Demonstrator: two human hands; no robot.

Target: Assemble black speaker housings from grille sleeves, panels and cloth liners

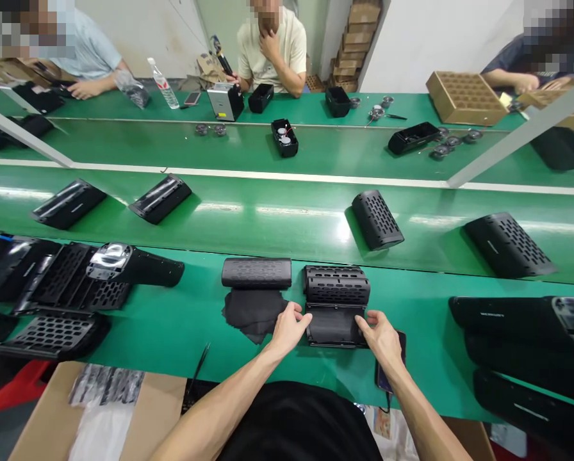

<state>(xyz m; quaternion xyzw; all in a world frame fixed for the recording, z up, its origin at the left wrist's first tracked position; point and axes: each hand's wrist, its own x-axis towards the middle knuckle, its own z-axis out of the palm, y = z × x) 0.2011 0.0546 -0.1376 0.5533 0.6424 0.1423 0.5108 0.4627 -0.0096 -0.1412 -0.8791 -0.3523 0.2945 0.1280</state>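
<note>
A black curved plastic shell [335, 325] lies before me with its dark inner side up. My left hand [289, 328] grips its left edge, thumb against the rim and fingers bent. The right edge is held by my right hand [380, 336], its thumb on the inner face and its fingers partly hidden. Just beyond the shell sits a slotted black housing [337, 285]. Left of that is a black grille piece [256, 273], with a pile of black cloth sheets [253, 312] below it, close to my left hand. A phone [401, 358] lies beside my right wrist.
Black housings stand in a group at the left [51, 336] and right [512, 346]. More housings [377, 219] rest on the green belt [268, 224] ahead. Tweezers [201, 362] lie near the front edge, above a cardboard box [51, 410]. Several people sit across the bench.
</note>
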